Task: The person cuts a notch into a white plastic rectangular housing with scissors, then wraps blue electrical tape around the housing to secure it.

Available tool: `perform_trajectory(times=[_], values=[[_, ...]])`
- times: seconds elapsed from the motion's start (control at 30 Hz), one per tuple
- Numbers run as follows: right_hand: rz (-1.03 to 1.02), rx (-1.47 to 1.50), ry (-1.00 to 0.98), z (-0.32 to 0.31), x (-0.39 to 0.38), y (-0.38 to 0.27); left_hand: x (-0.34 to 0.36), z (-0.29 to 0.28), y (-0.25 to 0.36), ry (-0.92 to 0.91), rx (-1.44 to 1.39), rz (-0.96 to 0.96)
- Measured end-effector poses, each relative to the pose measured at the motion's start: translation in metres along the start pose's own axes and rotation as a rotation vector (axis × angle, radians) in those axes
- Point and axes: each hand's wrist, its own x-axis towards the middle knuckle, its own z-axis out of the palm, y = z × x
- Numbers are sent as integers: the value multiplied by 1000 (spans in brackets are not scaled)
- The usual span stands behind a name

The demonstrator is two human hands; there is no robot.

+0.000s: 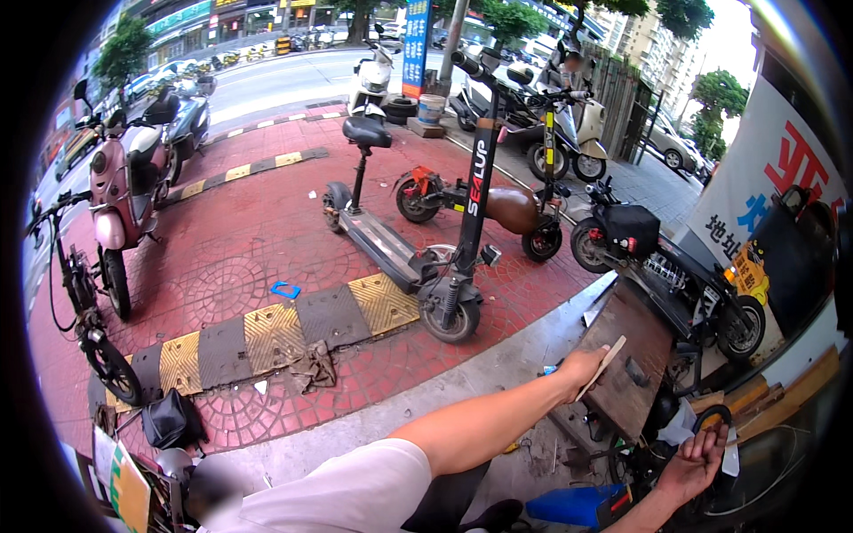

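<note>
Down at the lower right of the frame, the right hand [689, 468] turns its palm up, fingers loosely curled, and no object shows in that palm; a blue object [569, 504] lies left of it, near the bottom edge. Up and left of that, right of centre, comes the action: the left hand [582, 371] has a firm pinch, thumb and fingers closed on a thin, pale strip [606, 362], which crosses the view of the brown board [641, 324]. Is it touching? Can't tell from here! So far, then, the strip is in the grasp, not set down, not visibly joined to anything; I'd call this handling unfinished, though how much remains doesn't show. The board itself looks worn, with a small dark piece [636, 371] on it. Beyond its left edge runs grey concrete [391, 404], then red paving [267, 204] sweeping across the left and middle, cut by a yellow-and-black ramp [271, 330]. A black kick scooter [475, 209] stands upright mid-frame, a pink scooter [111, 195] upper left, a white banner [755, 169] on the right. And right up top, the pale road [258, 84], with trees and shopfronts behind!
</note>
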Motion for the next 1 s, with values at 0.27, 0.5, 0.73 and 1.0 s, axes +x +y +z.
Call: perform_trajectory(times=[0.27, 0.5, 0.73, 1.0], values=[[-188, -147, 203, 53, -16, -20, 29, 40, -54, 2, 206, 92], [-253, -236, 587, -14, 13, -38, 28, 56, -81, 66, 490, 46], [-139, -732, -433, 219, -44, 92, 44, 37, -78, 126, 542, 83], [46, -959, -288, 180, -64, 43, 24, 30, -54, -252, 179, 45]])
